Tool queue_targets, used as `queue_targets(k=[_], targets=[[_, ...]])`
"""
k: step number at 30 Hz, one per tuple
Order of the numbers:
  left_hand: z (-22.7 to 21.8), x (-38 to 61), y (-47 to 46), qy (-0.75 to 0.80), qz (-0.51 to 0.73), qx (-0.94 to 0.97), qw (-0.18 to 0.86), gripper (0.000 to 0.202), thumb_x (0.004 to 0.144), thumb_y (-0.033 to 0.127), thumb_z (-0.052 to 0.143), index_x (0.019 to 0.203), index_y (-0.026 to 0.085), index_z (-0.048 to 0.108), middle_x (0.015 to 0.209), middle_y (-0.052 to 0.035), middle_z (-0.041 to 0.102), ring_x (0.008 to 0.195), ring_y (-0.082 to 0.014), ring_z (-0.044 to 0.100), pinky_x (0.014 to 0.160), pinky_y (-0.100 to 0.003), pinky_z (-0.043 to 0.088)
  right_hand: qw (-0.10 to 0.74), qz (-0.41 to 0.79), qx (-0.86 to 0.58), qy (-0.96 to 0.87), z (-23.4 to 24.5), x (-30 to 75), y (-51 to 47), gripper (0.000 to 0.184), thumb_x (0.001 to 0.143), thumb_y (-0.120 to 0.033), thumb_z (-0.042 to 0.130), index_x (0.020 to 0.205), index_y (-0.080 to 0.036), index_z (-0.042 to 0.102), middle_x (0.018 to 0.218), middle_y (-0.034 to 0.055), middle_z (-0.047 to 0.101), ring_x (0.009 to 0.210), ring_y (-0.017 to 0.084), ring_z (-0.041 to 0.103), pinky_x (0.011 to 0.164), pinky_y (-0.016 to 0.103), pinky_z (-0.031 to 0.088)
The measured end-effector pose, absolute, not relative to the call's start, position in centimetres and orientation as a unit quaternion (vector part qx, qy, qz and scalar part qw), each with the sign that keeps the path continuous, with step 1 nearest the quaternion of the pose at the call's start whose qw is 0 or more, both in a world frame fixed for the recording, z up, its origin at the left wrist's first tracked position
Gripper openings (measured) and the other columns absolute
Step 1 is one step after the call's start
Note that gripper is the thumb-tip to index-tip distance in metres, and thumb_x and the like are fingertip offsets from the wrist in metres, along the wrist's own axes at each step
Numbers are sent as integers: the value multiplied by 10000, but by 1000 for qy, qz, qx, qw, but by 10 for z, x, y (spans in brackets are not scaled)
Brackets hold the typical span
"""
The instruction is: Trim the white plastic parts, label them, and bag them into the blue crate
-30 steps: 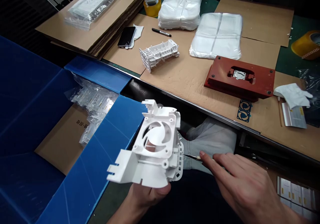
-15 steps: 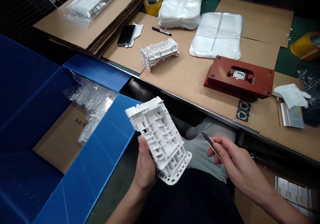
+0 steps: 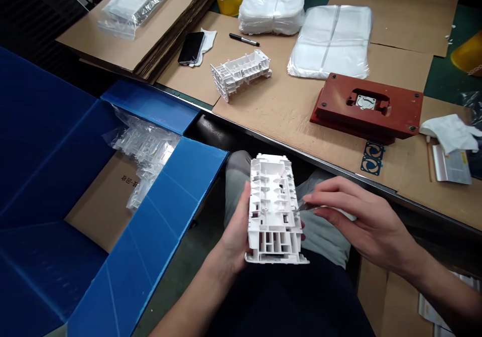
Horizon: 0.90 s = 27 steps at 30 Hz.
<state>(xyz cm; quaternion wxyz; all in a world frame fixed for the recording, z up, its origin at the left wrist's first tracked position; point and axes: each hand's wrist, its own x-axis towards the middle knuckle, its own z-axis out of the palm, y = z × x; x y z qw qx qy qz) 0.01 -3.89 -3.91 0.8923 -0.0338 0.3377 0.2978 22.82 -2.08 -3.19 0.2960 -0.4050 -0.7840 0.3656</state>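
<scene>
My left hand (image 3: 237, 234) is closed around a white molded plastic housing (image 3: 274, 196), full of ribs, slots and small compartments, above my lap. Its ribbed inner side faces up, and the flanged end points toward me. On the right, my right hand (image 3: 354, 216) pinches a small knife (image 3: 307, 207) with a dark, narrow tip. That tip meets the housing's right edge, though exact contact is hard to make out. Most of the knife's handle is hidden by my fingers. A similar white plastic housing (image 3: 243, 71) lies on the bench.
Left of me stands a blue box (image 3: 150, 231) holding bagged parts (image 3: 145, 148). On the bench are a red fixture (image 3: 371, 103), stacked clear bags (image 3: 331, 40), a phone (image 3: 191, 48), a marker (image 3: 244, 39) and a white glove (image 3: 450, 131). The bench edge (image 3: 293, 153) runs ahead of my hands.
The housing has turned upright, its flanged end now toward me, and has shifted right and slightly down. My right hand has brought the knife up against its right side. The view has shifted slightly.
</scene>
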Motion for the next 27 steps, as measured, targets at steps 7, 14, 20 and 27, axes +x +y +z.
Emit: queue_targets(k=[7,14,20,27], targets=[[-38,14,-39,341,320,-115,876,630,977,614,373,1155,91,677,944,-114,762,864,-208,718,810,-298,526,199,347,-133,-907,-5,204,9,311,960,-129,540,1233,-209,667,1053,74,652,990,192,561,933,405,381],[-36,16,-42,336,317,-101,881,617,988,604,342,1079,117,710,887,-90,750,821,-182,698,815,-276,517,165,391,-104,-899,-3,195,8,363,924,-420,662,1205,-193,695,1049,86,637,958,196,540,906,384,380],[-36,18,-42,339,310,-113,881,602,981,604,366,1074,115,706,882,-99,746,831,-188,705,800,-282,540,176,389,-114,-897,-7,197,3,375,917,-423,671,1199,-178,701,1024,98,640,944,199,539,899,390,379],[-41,17,-45,332,292,-120,889,592,967,609,407,1128,114,690,927,-116,754,845,-200,721,794,-298,562,213,370,-112,-897,-14,197,2,356,899,-415,697,1152,-166,716,988,95,641,919,196,536,886,391,383]])
